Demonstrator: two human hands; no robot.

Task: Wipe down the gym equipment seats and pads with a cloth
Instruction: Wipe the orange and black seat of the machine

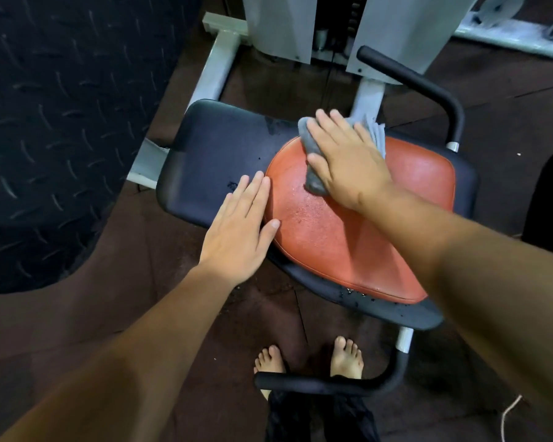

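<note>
The right hand [345, 157] lies flat on the grey cloth [312, 180], pressing it onto the far part of the red seat [348, 244]; its grip is apart, fingers straight and spread, not curled round the fabric. The cloth's far end hangs past the seat edge. The left hand [240, 231] rests flat on the black pad [217, 154] just beside the seat, grip also apart, thumb touching the red edge. Below, 2 bare feet [347, 358] stand on the floor [205, 330] behind a black handle [316, 382].
</note>
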